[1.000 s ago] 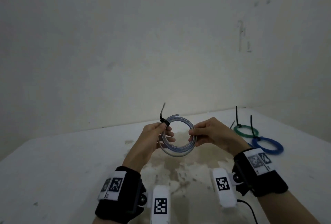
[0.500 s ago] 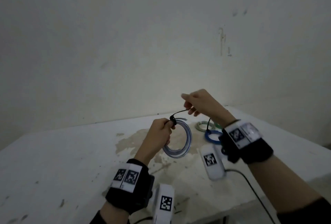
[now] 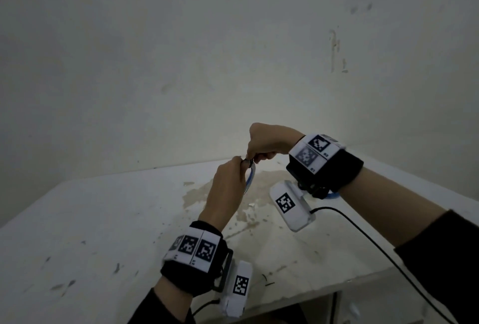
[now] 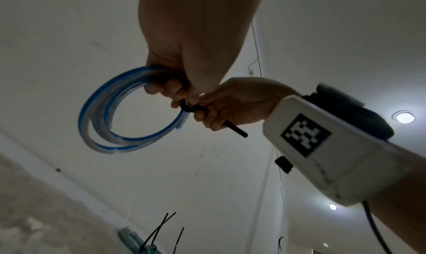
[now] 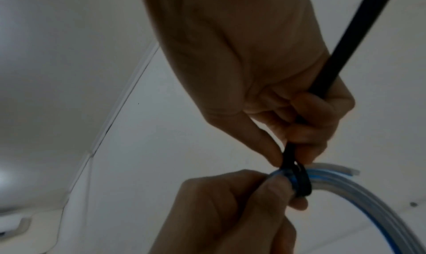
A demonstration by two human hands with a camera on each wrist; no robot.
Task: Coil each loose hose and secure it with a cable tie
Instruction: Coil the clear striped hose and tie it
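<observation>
Hose coil (image 4: 129, 112), clear with a blue stripe, hung in the air above the table (image 3: 103, 233), gripped at its top by the left hand (image 3: 228, 181). One black cable tie (image 5: 297, 177) circled the bundled turns just beside the left fingertips, and the right hand (image 3: 269, 142), directly above and touching the left, pinched the tie's tail close to the loop, the free end running out past its palm. Cinching looked to be the step in hand; the next move would call for a firm pull on the tail away from the left hand while that hand kept the turns together. Far below the left wrist lay at least one more coil (image 4: 136, 243), greenish, with three tie tails sticking up; how many coils were there I could not tell.
</observation>
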